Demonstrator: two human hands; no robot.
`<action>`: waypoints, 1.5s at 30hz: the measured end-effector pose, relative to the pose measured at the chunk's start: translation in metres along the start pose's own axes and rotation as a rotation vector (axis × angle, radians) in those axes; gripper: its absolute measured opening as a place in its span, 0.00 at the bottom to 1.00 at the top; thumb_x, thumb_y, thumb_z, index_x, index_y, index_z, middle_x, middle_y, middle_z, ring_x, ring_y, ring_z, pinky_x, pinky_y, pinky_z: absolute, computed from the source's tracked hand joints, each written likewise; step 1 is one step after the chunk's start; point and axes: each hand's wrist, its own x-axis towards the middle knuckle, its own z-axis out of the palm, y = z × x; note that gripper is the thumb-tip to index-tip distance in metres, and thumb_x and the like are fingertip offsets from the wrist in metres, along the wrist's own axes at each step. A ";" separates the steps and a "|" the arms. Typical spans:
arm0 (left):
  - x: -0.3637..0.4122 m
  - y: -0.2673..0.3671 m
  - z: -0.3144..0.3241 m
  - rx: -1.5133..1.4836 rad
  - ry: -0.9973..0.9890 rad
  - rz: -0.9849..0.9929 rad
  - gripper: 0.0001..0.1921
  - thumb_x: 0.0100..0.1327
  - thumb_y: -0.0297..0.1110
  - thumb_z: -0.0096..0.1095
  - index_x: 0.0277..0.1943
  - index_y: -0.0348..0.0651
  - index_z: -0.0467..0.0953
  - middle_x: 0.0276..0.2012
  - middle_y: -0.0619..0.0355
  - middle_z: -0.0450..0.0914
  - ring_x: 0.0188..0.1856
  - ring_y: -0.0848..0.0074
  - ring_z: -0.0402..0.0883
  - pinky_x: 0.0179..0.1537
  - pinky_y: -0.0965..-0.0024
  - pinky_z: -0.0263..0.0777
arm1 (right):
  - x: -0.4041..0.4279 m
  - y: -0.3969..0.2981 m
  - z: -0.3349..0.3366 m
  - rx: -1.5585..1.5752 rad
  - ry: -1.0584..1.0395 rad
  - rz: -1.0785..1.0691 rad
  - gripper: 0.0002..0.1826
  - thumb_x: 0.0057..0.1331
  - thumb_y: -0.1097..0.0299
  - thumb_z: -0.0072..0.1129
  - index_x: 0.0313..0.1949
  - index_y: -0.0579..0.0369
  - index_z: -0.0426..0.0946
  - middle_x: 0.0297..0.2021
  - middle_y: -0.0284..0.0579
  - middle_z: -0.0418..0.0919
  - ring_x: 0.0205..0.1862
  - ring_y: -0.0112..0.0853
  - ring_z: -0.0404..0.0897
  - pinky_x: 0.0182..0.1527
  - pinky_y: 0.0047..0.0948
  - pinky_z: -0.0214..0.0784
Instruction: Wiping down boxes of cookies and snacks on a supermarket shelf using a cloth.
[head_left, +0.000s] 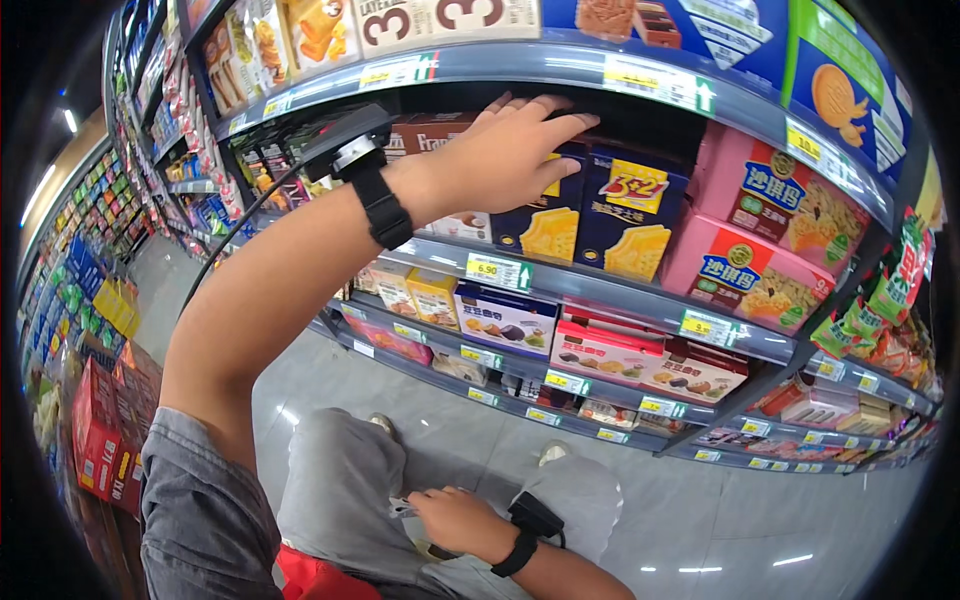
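My left hand (517, 154) reaches over the middle shelf with its fingers apart, palm down, at the tops of dark blue boxes of sandwich biscuits. One biscuit box (634, 214) stands upright just right of the hand. Its neighbour (544, 225) is partly covered by my thumb and palm. Whether the fingertips touch the boxes is hard to tell. Down at my lap, my right hand (469, 521) is curled, its fingers closed on a small grey-white thing (403, 508) that I cannot identify.
Pink boxes of sachima (757, 266) are stacked right of the biscuits. A shelf edge with price tags (480, 64) runs above my left hand. Cookie cartons (506, 319) fill a lower shelf. Hanging snack bags (892, 292) stick out at right; red cartons (112, 427) stand at left.
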 end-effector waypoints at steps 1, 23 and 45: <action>-0.004 -0.003 -0.005 -0.065 -0.001 -0.030 0.23 0.72 0.37 0.58 0.67 0.42 0.71 0.63 0.43 0.73 0.63 0.51 0.73 0.68 0.53 0.63 | -0.001 0.002 0.002 0.000 -0.005 -0.003 0.10 0.67 0.71 0.49 0.46 0.56 0.74 0.42 0.51 0.83 0.43 0.52 0.81 0.47 0.49 0.73; 0.058 0.002 0.018 -0.180 -0.329 -0.018 0.23 0.71 0.44 0.60 0.57 0.31 0.79 0.51 0.37 0.83 0.55 0.51 0.82 0.62 0.57 0.70 | 0.010 0.024 0.020 -0.089 0.028 0.198 0.08 0.68 0.69 0.48 0.44 0.55 0.74 0.37 0.52 0.83 0.43 0.54 0.82 0.43 0.54 0.74; -0.098 -0.090 -0.047 0.035 0.119 -0.093 0.26 0.67 0.36 0.65 0.66 0.36 0.71 0.58 0.44 0.77 0.63 0.52 0.72 0.65 0.58 0.64 | 0.006 0.006 0.003 -0.071 -0.083 0.112 0.13 0.66 0.70 0.50 0.49 0.54 0.75 0.42 0.49 0.83 0.47 0.48 0.82 0.47 0.48 0.75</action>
